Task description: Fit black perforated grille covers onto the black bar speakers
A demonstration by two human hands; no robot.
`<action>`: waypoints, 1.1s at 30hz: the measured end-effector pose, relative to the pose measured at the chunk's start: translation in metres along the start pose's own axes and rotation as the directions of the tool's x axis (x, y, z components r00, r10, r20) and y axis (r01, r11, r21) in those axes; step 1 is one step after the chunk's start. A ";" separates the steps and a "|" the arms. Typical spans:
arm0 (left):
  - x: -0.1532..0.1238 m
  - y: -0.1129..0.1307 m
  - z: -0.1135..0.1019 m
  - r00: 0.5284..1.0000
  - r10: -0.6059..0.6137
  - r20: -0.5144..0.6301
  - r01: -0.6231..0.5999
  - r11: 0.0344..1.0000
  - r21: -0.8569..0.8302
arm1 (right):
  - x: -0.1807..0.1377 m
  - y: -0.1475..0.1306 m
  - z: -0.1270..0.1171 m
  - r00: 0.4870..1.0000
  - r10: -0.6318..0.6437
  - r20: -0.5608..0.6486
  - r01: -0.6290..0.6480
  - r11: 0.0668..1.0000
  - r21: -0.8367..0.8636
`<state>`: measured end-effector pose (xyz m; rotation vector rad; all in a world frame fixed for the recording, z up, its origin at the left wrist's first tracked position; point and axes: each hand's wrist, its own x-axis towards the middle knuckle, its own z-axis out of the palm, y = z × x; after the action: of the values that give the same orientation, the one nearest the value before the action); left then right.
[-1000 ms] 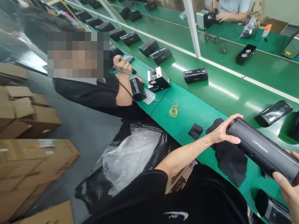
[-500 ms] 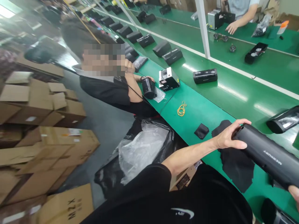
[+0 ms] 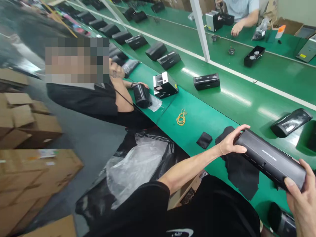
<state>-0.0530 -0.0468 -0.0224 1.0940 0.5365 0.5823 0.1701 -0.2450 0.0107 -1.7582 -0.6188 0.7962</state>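
A long black speaker (image 3: 271, 158) marked MERKURY is held up over the green bench between my hands. My left hand (image 3: 232, 144) is closed round its left end, thumb in front and fingers behind. At the opposite end my right hand (image 3: 300, 194) grips it, with the thumb on the near side. Beneath lies a black cloth (image 3: 243, 177), partly covered by the speaker and my left hand. A small folded black cloth (image 3: 204, 140) rests to the left. Near the bench's front edge another black speaker (image 3: 281, 220) is partly hidden by my right hand.
A conveyor belt (image 3: 237, 82) carries several black speakers, one (image 3: 291, 122) just beyond my hands. Yellow bands (image 3: 181, 118) and a boxy metal device (image 3: 165, 85) are on the bench. To the left sits a co-worker (image 3: 81, 102). Cartons (image 3: 37, 171) and a plastic-lined bag (image 3: 138, 164) stand below.
My view has turned to the right, so the scene slides left. The speaker now shows whole, and my right hand, barely visible before, is plainly seen on its end.
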 end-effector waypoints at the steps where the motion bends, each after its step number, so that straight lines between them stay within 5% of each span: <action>1: 0.001 -0.004 0.001 1.000 0.017 -0.022 -0.017 1.000 0.014 | 0.001 0.001 0.003 1.000 -0.020 -0.021 0.021 1.000 0.008; 4: 0.012 -0.022 0.004 0.981 -0.086 -0.176 0.087 0.996 0.001 | 0.011 0.010 0.011 0.981 0.192 0.004 -0.192 0.977 0.088; 7: 0.022 -0.034 0.004 0.894 -0.341 -0.290 0.337 0.939 -0.067 | 0.018 0.020 0.010 0.926 0.362 0.110 -0.375 0.917 0.137; 11: 0.024 -0.024 -0.005 0.797 -0.584 -0.156 0.589 0.808 -0.020 | 0.017 0.029 0.001 0.940 0.312 0.138 -0.328 0.938 0.115; 16: 0.028 -0.019 -0.012 0.832 -0.545 -0.101 0.548 0.837 -0.002 | 0.021 0.044 0.004 0.851 0.505 0.145 -0.526 0.818 0.235; 21: 0.036 -0.027 -0.011 0.725 -0.673 -0.144 0.687 0.723 0.080 | 0.029 0.050 0.008 0.707 0.689 0.157 -0.703 0.664 0.255; 28: 0.040 -0.016 -0.010 0.785 -0.614 -0.084 0.619 0.779 0.097 | 0.033 0.049 0.003 0.642 0.718 0.269 -0.766 0.582 0.274; 33: 0.047 -0.004 -0.001 0.750 -0.618 -0.236 0.661 0.692 0.290 | 0.041 0.061 0.005 0.541 0.787 0.296 -0.841 0.499 0.210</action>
<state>-0.0186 -0.0152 -0.0316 1.1192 1.1118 -0.0866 0.1944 -0.2302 -0.0574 -1.6240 0.3471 1.6181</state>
